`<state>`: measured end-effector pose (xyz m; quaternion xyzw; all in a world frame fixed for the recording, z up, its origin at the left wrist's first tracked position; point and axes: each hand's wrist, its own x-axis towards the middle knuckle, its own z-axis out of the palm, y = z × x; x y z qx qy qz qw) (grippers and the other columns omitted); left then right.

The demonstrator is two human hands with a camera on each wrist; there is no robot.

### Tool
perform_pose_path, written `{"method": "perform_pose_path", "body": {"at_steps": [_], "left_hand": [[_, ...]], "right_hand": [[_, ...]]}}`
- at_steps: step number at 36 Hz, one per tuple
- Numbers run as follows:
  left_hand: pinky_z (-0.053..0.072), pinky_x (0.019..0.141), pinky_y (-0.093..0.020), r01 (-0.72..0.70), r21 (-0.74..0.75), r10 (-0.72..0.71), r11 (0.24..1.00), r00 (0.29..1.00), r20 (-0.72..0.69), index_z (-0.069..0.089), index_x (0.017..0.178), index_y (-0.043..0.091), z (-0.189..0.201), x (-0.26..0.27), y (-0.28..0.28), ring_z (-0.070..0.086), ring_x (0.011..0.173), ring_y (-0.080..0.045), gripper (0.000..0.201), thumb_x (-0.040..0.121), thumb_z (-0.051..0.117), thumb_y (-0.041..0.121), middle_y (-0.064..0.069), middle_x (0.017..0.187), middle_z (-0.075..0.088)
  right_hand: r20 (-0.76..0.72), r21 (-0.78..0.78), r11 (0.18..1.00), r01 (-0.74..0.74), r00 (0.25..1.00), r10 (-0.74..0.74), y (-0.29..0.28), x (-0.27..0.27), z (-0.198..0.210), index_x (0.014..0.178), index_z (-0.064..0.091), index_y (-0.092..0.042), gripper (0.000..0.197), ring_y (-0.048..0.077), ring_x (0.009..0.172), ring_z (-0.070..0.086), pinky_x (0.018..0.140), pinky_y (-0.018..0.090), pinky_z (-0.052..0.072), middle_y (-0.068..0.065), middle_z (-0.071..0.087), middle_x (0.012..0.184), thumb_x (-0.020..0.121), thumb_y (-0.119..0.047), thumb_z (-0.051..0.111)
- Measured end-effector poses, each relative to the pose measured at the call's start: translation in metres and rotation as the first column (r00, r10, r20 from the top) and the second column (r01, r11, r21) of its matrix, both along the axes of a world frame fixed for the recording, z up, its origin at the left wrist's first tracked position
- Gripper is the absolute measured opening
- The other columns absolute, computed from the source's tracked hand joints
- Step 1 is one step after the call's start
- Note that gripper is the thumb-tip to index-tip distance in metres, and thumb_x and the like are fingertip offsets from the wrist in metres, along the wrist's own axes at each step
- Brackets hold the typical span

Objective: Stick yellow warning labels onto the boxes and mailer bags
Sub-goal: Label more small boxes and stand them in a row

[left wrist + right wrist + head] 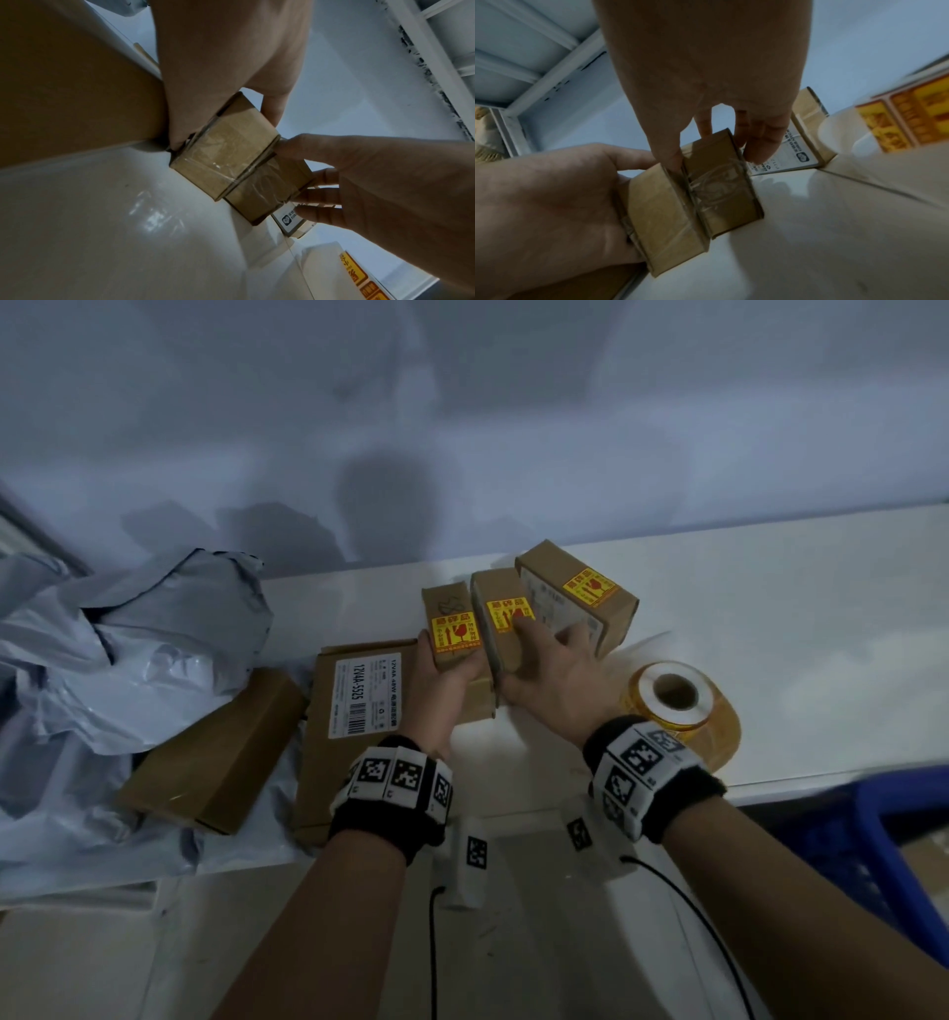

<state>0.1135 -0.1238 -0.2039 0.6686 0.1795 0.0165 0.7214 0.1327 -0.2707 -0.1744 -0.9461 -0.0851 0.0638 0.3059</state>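
My left hand grips a small brown box that bears a yellow warning label. Right beside it stands a second small labelled box. My right hand holds that box, with the thumb in the gap between the two boxes and the fingers on its far side. In the right wrist view the second box touches the left one, both taped. A third labelled box lies behind them. The roll of yellow labels stands to the right of my right hand.
A flat brown box with a white barcode sticker lies under my left wrist, and another plain box lies to its left. Crumpled grey mailer bags fill the table's left end. A blue crate sits below the right edge.
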Motion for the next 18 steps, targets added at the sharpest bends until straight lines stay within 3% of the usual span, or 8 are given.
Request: {"method": "perform_pose_path", "body": {"at_steps": [5,7,10,12,15,18], "left_hand": [[0.048,0.102,-0.051,0.036,0.009,-0.037,0.999,0.999,0.009,0.056,0.129,0.039,0.002,-0.005,0.000,0.065,0.113,-0.015,0.053,0.080,0.075,0.036,0.012,0.118,0.070],[0.047,0.103,-0.051,0.041,0.017,-0.041,0.999,0.999,-0.005,0.055,0.130,0.040,0.003,-0.006,0.001,0.064,0.115,-0.015,0.056,0.078,0.076,0.040,0.013,0.120,0.069],[0.046,0.103,-0.052,0.030,0.016,-0.030,0.999,0.999,-0.021,0.053,0.130,0.040,0.003,-0.006,0.002,0.063,0.116,-0.017,0.063,0.073,0.078,0.043,0.012,0.122,0.068],[0.045,0.105,-0.052,0.022,0.020,-0.021,1.000,0.999,-0.027,0.053,0.129,0.038,0.002,-0.005,0.003,0.063,0.116,-0.016,0.062,0.073,0.079,0.039,0.011,0.121,0.069],[0.045,0.106,-0.051,0.027,0.035,-0.025,0.999,0.999,-0.034,0.054,0.123,0.040,0.003,-0.006,0.002,0.063,0.115,-0.015,0.052,0.077,0.078,0.034,0.012,0.119,0.069],[0.046,0.105,-0.051,0.028,0.044,-0.026,0.999,0.999,-0.029,0.054,0.122,0.040,0.004,-0.006,0.002,0.064,0.114,-0.015,0.049,0.079,0.077,0.033,0.012,0.118,0.069]], "right_hand": [[0.058,-0.030,0.999,-0.042,0.997,0.044,-0.011,-0.001,0.003,0.146,0.038,-0.032,0.069,0.029,0.122,0.045,0.100,0.036,0.041,0.012,0.040,0.130,0.086,-0.057,0.061],[0.145,0.061,0.998,0.020,0.989,-0.028,-0.016,0.004,0.005,0.139,0.050,-0.029,0.063,0.028,0.121,0.044,0.101,0.038,0.043,0.011,0.043,0.127,0.085,-0.061,0.060],[0.285,0.105,0.980,0.167,0.939,-0.191,-0.026,0.020,0.008,0.129,0.061,-0.020,0.052,0.032,0.115,0.044,0.094,0.029,0.033,0.016,0.049,0.121,0.088,-0.051,0.062],[0.344,0.102,0.957,0.270,0.893,-0.289,-0.032,0.031,0.008,0.125,0.063,-0.015,0.049,0.038,0.115,0.044,0.094,0.035,0.033,0.021,0.049,0.123,0.088,-0.046,0.063],[0.367,0.146,0.907,0.395,0.830,-0.421,-0.036,0.046,0.007,0.128,0.059,-0.013,0.051,0.042,0.122,0.041,0.099,0.044,0.035,0.022,0.044,0.133,0.085,-0.040,0.063],[0.282,0.108,0.922,0.372,0.878,-0.387,-0.038,0.056,0.008,0.145,0.041,-0.018,0.070,0.041,0.136,0.030,0.109,0.050,0.032,0.022,0.029,0.150,0.086,-0.045,0.066]]}}
